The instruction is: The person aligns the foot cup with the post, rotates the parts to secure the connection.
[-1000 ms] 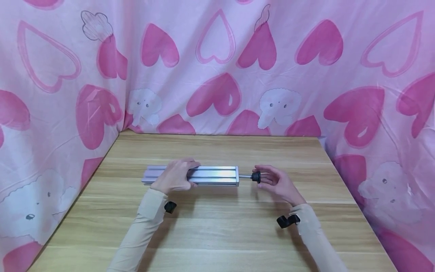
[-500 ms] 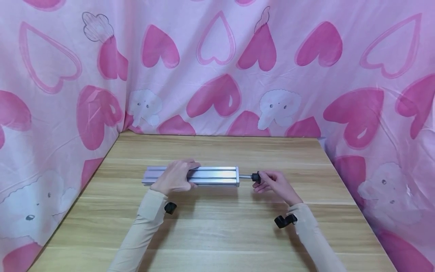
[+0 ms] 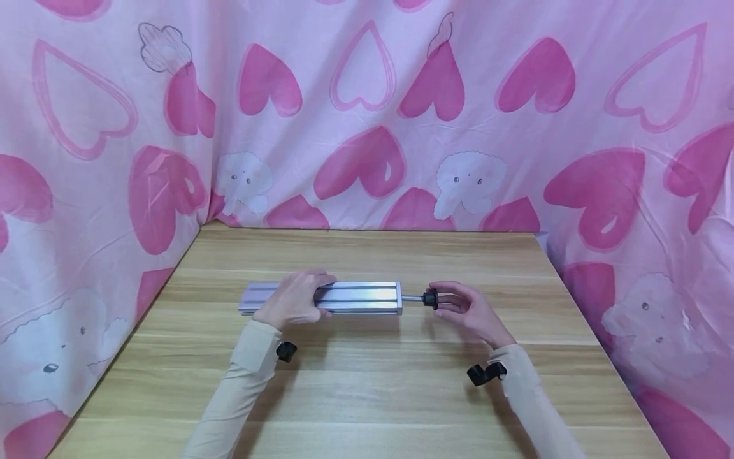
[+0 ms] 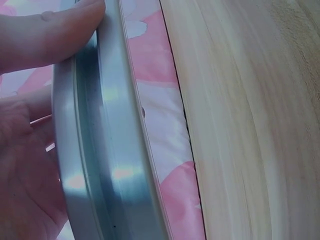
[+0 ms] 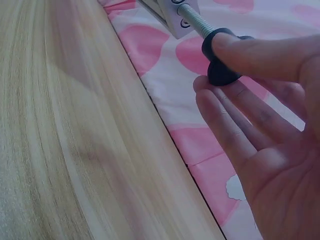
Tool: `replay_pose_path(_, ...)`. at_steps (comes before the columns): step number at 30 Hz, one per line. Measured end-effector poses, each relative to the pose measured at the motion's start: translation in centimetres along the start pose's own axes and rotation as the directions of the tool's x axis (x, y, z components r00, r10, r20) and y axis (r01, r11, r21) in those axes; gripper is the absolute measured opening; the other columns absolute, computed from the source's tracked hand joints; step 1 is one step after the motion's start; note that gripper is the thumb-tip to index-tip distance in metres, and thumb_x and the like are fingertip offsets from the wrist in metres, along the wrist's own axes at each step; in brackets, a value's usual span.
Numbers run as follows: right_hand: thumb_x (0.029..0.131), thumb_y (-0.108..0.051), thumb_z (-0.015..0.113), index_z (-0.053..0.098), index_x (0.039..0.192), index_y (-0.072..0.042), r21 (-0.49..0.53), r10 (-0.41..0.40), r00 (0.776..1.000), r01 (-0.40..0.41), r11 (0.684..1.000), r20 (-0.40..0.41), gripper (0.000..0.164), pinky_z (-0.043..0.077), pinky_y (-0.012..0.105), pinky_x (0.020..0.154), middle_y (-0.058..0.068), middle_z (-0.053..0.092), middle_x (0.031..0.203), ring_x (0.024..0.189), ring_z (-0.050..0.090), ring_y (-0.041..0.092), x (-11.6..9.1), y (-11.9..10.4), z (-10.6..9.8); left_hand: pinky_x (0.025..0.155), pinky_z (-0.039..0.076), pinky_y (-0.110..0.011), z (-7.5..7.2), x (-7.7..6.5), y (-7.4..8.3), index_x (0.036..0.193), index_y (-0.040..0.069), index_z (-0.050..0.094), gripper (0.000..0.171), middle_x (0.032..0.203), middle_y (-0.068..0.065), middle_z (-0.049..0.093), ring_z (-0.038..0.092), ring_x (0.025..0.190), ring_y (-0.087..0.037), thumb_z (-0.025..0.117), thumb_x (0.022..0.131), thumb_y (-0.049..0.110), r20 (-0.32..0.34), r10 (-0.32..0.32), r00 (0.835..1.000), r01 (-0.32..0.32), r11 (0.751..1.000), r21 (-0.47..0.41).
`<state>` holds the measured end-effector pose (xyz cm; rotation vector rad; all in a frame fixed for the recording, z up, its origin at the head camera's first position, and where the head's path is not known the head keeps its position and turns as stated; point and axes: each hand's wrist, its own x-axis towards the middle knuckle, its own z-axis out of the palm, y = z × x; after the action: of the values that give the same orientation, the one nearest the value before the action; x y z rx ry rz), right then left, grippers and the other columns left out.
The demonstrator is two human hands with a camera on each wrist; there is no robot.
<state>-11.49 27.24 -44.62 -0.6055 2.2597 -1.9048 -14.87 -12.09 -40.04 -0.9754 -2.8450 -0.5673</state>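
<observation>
Bar point(image 3: 360, 298), gripped by left hand point(image 3: 294, 298); knob point(image 3: 430, 298), pinched by right hand point(image 3: 471, 312). Likely step: turning knob; next turn needs bar steady.

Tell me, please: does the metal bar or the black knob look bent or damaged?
Nothing stands out. The metal bar looks bowed in the left wrist view, but straight in the head view, so probably lens distortion. The threaded rod runs straight to the black knob; no damage shows.
</observation>
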Motion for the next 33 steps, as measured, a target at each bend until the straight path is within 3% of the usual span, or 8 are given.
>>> replay_pose_path(4, 0.088, -0.005, 0.075, 0.056, 0.141, -0.001, -0.018, 0.036, 0.999, -0.037, 0.999, -0.011, 0.056, 0.056, 0.029, 0.095, 0.025, 0.061, 0.136, 0.111, 0.070, 0.016, -0.03, -0.06, -0.11, 0.092, 0.056, -0.046, 0.09, 0.02, -0.02, 0.128, 0.006, 0.069, 0.067, 0.121, -0.011, 0.072, 0.069, 0.106, -0.027, 0.086, 0.067, 0.028, 0.008, -0.001, 1.000, 0.001, 1.000, -0.011)
replay_pose_path(8, 0.099, -0.020, 0.065, 0.059, 0.133, 0.006, -0.007, 0.137, 0.991, -0.137, 0.991, -0.007, 0.043, 0.060, 0.034, 0.086, 0.026, 0.071, 0.118, 0.096, 0.075, 0.021, 0.21, -0.08, -0.02, 0.090, 0.056, -0.045, 0.10, 0.00, -0.04, 0.129, 0.008, 0.069, 0.068, 0.119, -0.009, 0.072, 0.069, 0.105, -0.025, 0.086, 0.066, 0.028, 0.012, -0.001, 1.000, 0.001, 1.000, -0.012)
replay_pose_path(14, 0.107, -0.036, 0.047, 0.062, 0.123, 0.013, 0.021, 0.239, 0.971, -0.239, 0.971, 0.002, 0.053, 0.062, 0.042, 0.080, 0.026, 0.074, 0.099, 0.084, 0.076, 0.027, 0.74, 0.10, 0.50, 0.089, 0.056, -0.045, 0.11, -0.01, -0.06, 0.129, 0.006, 0.068, 0.069, 0.121, -0.010, 0.072, 0.069, 0.104, -0.025, 0.085, 0.066, 0.028, 0.016, -0.004, 1.000, 0.004, 1.000, -0.022)
replay_pose_path(17, 0.108, -0.035, 0.045, 0.060, 0.127, 0.011, 0.018, 0.207, 0.978, -0.207, 0.978, -0.016, 0.052, 0.061, 0.039, 0.083, 0.028, 0.072, 0.109, 0.091, 0.076, 0.024, 0.66, 0.17, 0.63, 0.091, 0.056, -0.045, 0.06, -0.08, -0.04, 0.130, 0.005, 0.068, 0.069, 0.122, -0.011, 0.071, 0.068, 0.106, -0.026, 0.085, 0.067, 0.028, 0.021, -0.017, 1.000, 0.018, 0.999, -0.035)
replay_pose_path(20, 0.105, -0.023, 0.054, 0.055, 0.139, 0.002, -0.001, 0.138, 0.990, -0.138, 0.990, -0.024, 0.043, 0.058, 0.033, 0.091, 0.026, 0.064, 0.131, 0.106, 0.073, 0.023, 0.42, 0.15, 0.58, 0.092, 0.056, -0.045, 0.06, -0.08, -0.04, 0.129, 0.005, 0.068, 0.068, 0.123, -0.012, 0.071, 0.068, 0.107, -0.027, 0.085, 0.067, 0.027, 0.021, -0.022, 1.000, 0.022, 0.999, -0.035)
replay_pose_path(24, 0.093, -0.005, 0.069, 0.047, 0.150, -0.009, -0.005, 0.054, 0.999, -0.054, 0.999, 0.001, 0.061, 0.054, 0.027, 0.099, 0.021, 0.049, 0.150, 0.122, 0.064, 0.032, 0.12, 0.13, 0.27, 0.093, 0.056, -0.046, 0.06, 0.02, -0.04, 0.130, 0.005, 0.068, 0.068, 0.124, -0.013, 0.071, 0.068, 0.109, -0.028, 0.085, 0.068, 0.028, 0.026, -0.018, 0.999, 0.019, 0.999, -0.025)
replay_pose_path(28, 0.088, 0.005, 0.071, 0.050, 0.147, -0.003, 0.030, 0.020, 1.000, -0.020, 0.999, 0.021, 0.063, 0.055, 0.029, 0.098, 0.023, 0.050, 0.148, 0.122, 0.063, 0.033, 0.07, 0.33, 0.01, 0.093, 0.056, -0.046, 0.00, 0.04, 0.07, 0.130, 0.005, 0.068, 0.068, 0.124, -0.013, 0.071, 0.068, 0.108, -0.027, 0.084, 0.069, 0.030, 0.038, -0.023, 0.999, 0.024, 0.999, -0.024)
replay_pose_path(33, 0.089, 0.000, 0.073, 0.054, 0.143, -0.001, 0.010, 0.021, 1.000, -0.021, 1.000, 0.010, 0.057, 0.056, 0.029, 0.096, 0.025, 0.055, 0.143, 0.117, 0.066, 0.027, 0.13, 0.33, -0.11, 0.090, 0.056, -0.044, -0.05, 0.02, 0.16, 0.130, 0.005, 0.068, 0.067, 0.123, -0.012, 0.071, 0.068, 0.103, -0.025, 0.084, 0.070, 0.030, 0.041, -0.021, 0.999, 0.022, 1.000, -0.022)
